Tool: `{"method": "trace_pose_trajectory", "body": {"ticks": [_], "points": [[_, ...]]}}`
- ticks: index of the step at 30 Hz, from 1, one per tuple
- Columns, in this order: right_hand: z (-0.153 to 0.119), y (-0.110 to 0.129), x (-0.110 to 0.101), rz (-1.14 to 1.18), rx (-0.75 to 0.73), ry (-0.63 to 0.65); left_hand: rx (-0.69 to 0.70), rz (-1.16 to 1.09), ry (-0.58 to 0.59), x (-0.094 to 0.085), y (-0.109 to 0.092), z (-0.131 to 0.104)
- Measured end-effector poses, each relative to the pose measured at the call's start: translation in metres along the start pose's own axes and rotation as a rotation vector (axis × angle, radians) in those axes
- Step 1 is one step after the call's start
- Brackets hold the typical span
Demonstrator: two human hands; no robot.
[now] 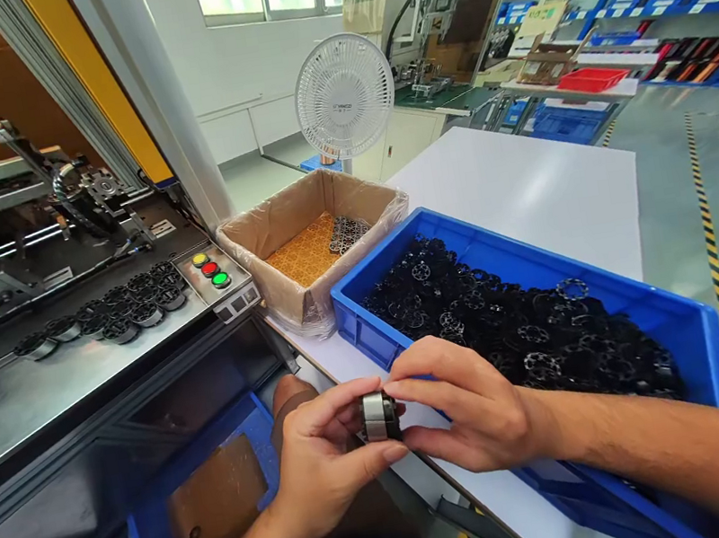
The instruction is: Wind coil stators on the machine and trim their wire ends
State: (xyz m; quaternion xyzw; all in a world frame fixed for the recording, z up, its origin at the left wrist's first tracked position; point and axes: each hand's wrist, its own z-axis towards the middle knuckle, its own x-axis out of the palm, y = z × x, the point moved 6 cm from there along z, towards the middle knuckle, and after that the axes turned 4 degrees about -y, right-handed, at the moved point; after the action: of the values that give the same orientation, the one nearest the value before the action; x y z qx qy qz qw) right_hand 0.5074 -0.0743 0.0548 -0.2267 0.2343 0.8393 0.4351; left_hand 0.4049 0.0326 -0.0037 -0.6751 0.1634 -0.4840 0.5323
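My left hand (334, 455) is closed around a motor stator core (375, 417), a short cylinder with a silvery metal band and black plastic at its ends. From the other side, my right hand (469, 402) pinches the black end of the same core, thumb below and fingers above. Its fingertips partly hide that end. Just beyond my right hand is a blue bin (367, 318) heaped with black plastic end rings (533, 332). Similar stator cores (120, 330) are grouped on the metal machine ledge to the left.
A plastic-lined carton (280, 286) holds stacked parts behind the bin. Beside it sits a button box (214, 278) with yellow, red and green buttons. The machine (12, 188) fills the left, and a white fan (344, 94) stands behind the white table (537, 186).
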Motion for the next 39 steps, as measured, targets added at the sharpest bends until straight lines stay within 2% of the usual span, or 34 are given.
{"method": "trace_pose_trajectory", "body": {"ticks": [16, 27, 34, 39], "points": [[0.002, 0.002, -0.001, 0.003, -0.04, 0.012, 0.023, -0.034, 0.009, 0.0, -0.001, -0.001], [0.003, 0.009, -0.003, -0.116, -0.111, 0.032, -0.05, -0.073, 0.07, 0.003, 0.002, -0.004], [0.005, 0.015, 0.002, -0.198, -0.134, 0.033, -0.056, -0.007, 0.101, 0.0, 0.005, -0.008], [0.002, 0.007, 0.004, -0.19, -0.097, 0.046, -0.018, 0.171, 0.109, -0.002, 0.008, -0.016]]}}
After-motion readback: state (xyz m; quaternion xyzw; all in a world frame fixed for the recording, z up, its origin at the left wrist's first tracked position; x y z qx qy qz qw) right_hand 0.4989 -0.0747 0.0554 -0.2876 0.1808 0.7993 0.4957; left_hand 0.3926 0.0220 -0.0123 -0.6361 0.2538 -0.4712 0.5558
